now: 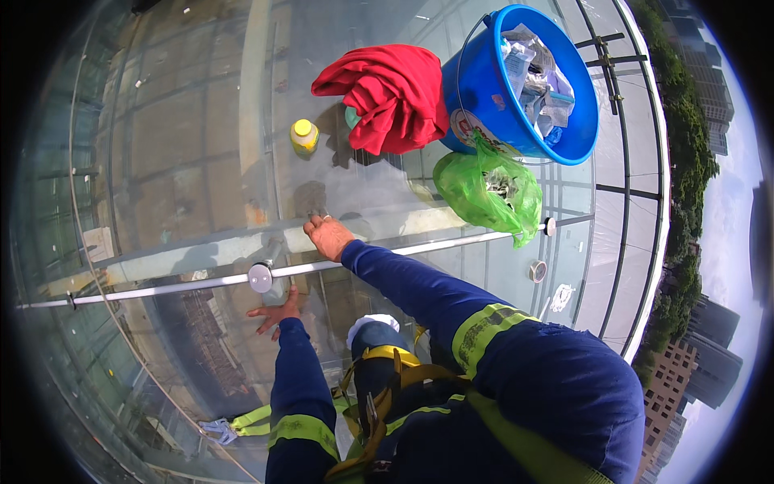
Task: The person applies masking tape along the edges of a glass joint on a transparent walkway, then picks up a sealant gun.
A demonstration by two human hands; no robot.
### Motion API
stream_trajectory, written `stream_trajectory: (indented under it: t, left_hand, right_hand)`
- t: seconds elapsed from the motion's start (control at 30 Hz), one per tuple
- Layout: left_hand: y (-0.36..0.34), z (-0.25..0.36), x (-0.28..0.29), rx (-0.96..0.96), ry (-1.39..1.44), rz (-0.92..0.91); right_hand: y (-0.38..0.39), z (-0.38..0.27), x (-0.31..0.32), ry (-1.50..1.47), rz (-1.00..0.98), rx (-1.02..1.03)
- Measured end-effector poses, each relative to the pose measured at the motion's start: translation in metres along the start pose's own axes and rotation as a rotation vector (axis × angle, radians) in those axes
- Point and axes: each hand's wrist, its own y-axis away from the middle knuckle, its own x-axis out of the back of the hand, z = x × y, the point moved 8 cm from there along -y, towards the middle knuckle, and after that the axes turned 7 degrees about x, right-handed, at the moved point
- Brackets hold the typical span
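The person wears a navy top [451, 436] under a yellow webbing harness [418, 373]. Right of the harness, the right sleeve [411, 278] carries a lime band with a grey stripe [488, 331] (smudged dark in places); left of it, the left sleeve [300, 375] has another lime band [305, 434]. Beyond the harness, the left hand [282, 313] and right hand [329, 236] are bare.

- Illum.: bright outdoor daylight; sky [730, 242] pale.
- Shadows: dark beside red cloth [383, 97]; dim patch beyond R hand [328, 237], shadow or refl. unclear.
- Glare: whitish refl. on glass [379, 189].
- Distort.: fisheye; R-side white edge [664, 185] bowed; corners blk.
- Focus: ctr. sharp, L rim hazy.
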Motion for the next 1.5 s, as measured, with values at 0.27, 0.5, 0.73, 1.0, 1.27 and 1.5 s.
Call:
stream_trajectory:
  t: [0.27, 0.5, 0.73, 1.0, 1.27, 1.5]
  left_hand:
    - [-0.001, -0.02, 0.022, 0.007, 0.08, 0.067]
    - [0.05, 0.001, 0.057, 0.122, 0.079, -0.078]
    - [0.209, 0.243, 0.102, -1.252, 0.865, -0.061]
    - [0.15, 0.38, 0.093, -1.322, 0.73, -0.101]
    - [-0.071, 0.361, 0.23, -0.971, 0.961, 0.158]
    - [-0.184, 0.354, 0.283, -0.909, 0.901, 0.233]
  right_hand:
    - [0.193, 0.086, 0.23, 0.062, 0.884, -0.374]
    - [0.163, 0.142, 0.223, -0.34, 0.752, -0.691]
    - [0.051, 0.266, 0.134, -0.387, 0.862, -0.443]
    - [-0.022, 0.274, 0.112, -0.391, 0.9, -0.626]
    - [-0.058, 0.2, 0.093, -0.359, 0.909, -0.715]
    - [-0.194, 0.048, 0.056, -0.455, 0.822, -0.623]
